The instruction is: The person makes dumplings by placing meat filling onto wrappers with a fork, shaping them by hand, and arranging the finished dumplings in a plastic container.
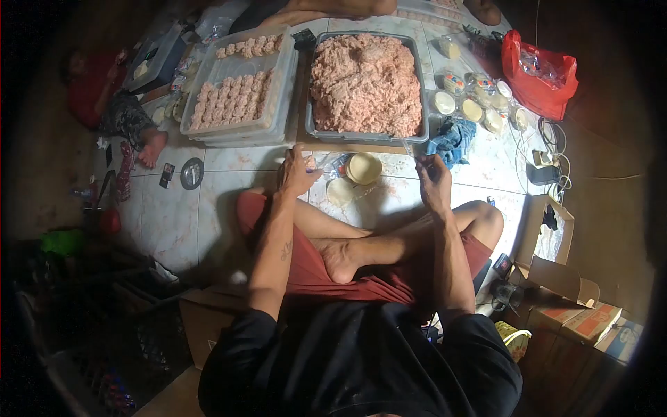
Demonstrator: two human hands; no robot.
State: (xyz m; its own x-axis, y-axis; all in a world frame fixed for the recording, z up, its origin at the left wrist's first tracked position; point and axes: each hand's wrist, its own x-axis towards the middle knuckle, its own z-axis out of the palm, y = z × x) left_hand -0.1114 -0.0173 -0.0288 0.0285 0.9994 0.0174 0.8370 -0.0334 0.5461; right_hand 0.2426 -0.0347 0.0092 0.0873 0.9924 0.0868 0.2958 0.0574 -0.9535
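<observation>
A large tub (310,118) heaped with pink minced filling (367,83) stands in front of me. My left hand (297,174) is closed at the tub's near left corner, and a little pink filling shows at its fingertips. Near the tub's right corner, my right hand (435,182) is closed round a thin utensil (408,146) that points up toward the tub. Between my hands lie a stack of round pale wrappers (364,168), a single flat wrapper (340,192) and a clear plastic wrap (339,164).
Left of the tub, a clear container (278,104) holds rows of shaped pieces (233,99). Wrapper packs (481,83), a blue cloth (453,141) and a red bag (538,76) lie right. Other people sit left and beyond. A black round lid (192,174) lies left.
</observation>
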